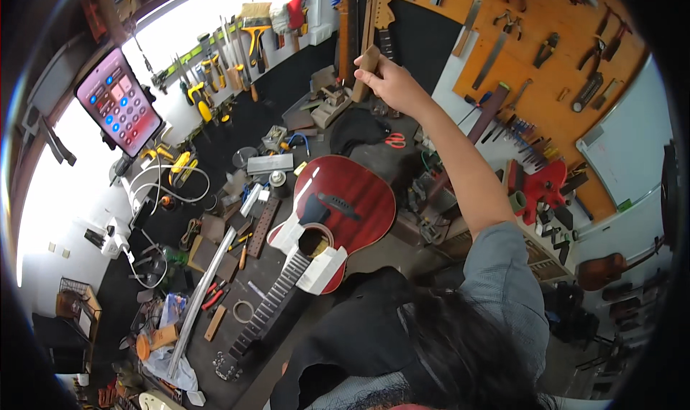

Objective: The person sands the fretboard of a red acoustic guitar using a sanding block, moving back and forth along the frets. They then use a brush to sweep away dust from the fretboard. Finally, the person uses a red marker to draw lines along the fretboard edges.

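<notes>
My right hand [395, 85] is raised at the far side of the bench, at the end of my stretched-out arm. Its fingers are closed on a brown wooden block [369, 59], close to several guitar necks [384, 15] standing against the wall. On the bench below lies a red acoustic guitar [370, 212], its neck pointing toward the near left. White masking sheets [321, 270] cover the top beside the soundhole and the end of the fretboard. My left hand does not show; dark cloth and hair fill the lower middle.
A long metal straightedge [205, 298], red-handled pliers [215, 295] and a tape roll [243, 311] lie left of the neck. Red scissors [394, 140] rest beyond the body. A phone [119, 102] stands on a holder. Tools hang on an orange board [532, 51].
</notes>
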Demonstrator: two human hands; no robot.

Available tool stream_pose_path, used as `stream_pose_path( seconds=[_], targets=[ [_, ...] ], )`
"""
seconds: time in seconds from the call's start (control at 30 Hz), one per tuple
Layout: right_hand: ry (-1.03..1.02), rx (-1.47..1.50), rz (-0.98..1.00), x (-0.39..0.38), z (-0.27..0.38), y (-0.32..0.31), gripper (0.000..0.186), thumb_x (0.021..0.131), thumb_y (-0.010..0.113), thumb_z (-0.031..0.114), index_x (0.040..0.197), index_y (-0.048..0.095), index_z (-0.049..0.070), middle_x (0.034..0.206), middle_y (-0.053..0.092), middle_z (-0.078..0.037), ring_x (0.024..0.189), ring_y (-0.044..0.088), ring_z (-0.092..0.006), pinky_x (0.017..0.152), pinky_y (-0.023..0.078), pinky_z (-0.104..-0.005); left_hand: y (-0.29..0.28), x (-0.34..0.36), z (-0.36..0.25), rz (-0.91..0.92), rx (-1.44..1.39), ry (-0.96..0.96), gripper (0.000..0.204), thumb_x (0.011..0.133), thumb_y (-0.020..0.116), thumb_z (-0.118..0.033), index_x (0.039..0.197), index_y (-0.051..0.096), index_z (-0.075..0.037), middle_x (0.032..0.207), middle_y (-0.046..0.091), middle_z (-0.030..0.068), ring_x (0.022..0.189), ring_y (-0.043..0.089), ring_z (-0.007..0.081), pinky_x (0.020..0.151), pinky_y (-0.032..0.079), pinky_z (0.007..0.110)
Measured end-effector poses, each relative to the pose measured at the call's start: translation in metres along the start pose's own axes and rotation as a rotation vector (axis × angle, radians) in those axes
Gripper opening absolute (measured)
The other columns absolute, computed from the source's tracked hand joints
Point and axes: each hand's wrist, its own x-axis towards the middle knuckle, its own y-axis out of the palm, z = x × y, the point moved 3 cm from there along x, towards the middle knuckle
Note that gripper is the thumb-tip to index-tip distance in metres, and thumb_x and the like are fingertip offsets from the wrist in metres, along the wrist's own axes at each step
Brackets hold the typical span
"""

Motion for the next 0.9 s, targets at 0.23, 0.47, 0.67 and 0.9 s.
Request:
stream_pose_path(
  seconds=[0.23, 0.47, 0.67, 0.9],
  targets=[
    [-0.042, -0.379, -0.137, 0.127, -0.115, 0.003, 0.068, 0.102, 0.068, 0.053, 0.155, 0.057, 0.013, 0.148, 0.060, -0.021, 0.133, 0.065, -0.0385, 0.108, 0.054, -0.0485, 0.043, 0.012, -0.067, -0.014, 0.062, -0.013, 0.032, 0.104, 0.060, -0.019, 0.125, 0.071, 0.003, 0.116, 0.077, 0.0252, 0.110, 0.074, 0.0370, 0.096, 0.055, 0.047],
    [-0.057, -0.105, -0.083, 0.311, -0.173, 0.077, 0.065, 0.107, 0.063, 0.046, 0.146, 0.053, -0.005, 0.134, 0.071, -0.028, 0.127, 0.068, -0.0440, 0.109, 0.054, -0.0527, 0.101, 0.011, -0.145, -0.093, 0.100, -0.154, 0.031, 0.104, 0.060, -0.019, 0.123, 0.071, 0.003, 0.115, 0.077, 0.0250, 0.109, 0.074, 0.0368, 0.095, 0.055, 0.047],
    [-0.065, -0.034, -0.077, 0.414, -0.161, 0.127, 0.058, 0.106, 0.066, 0.046, 0.127, 0.052, -0.006, 0.115, 0.076, -0.030, 0.107, 0.076, -0.0443, 0.094, 0.061, -0.0522, 0.139, -0.004, -0.192, -0.117, 0.105, -0.290, 0.031, 0.104, 0.060, -0.019, 0.122, 0.071, 0.003, 0.114, 0.077, 0.0249, 0.108, 0.074, 0.0366, 0.095, 0.055, 0.047],
    [-0.205, -0.035, -0.129, 0.451, -0.122, 0.159, 0.055, 0.104, 0.071, 0.044, 0.121, 0.056, -0.005, 0.107, 0.078, -0.026, 0.106, 0.078, -0.0390, 0.091, 0.063, -0.0472, 0.167, -0.034, -0.209, -0.149, 0.076, -0.404, 0.030, 0.103, 0.061, -0.019, 0.121, 0.071, 0.002, 0.113, 0.077, 0.0248, 0.107, 0.074, 0.0363, 0.094, 0.055, 0.047]
  ],
)
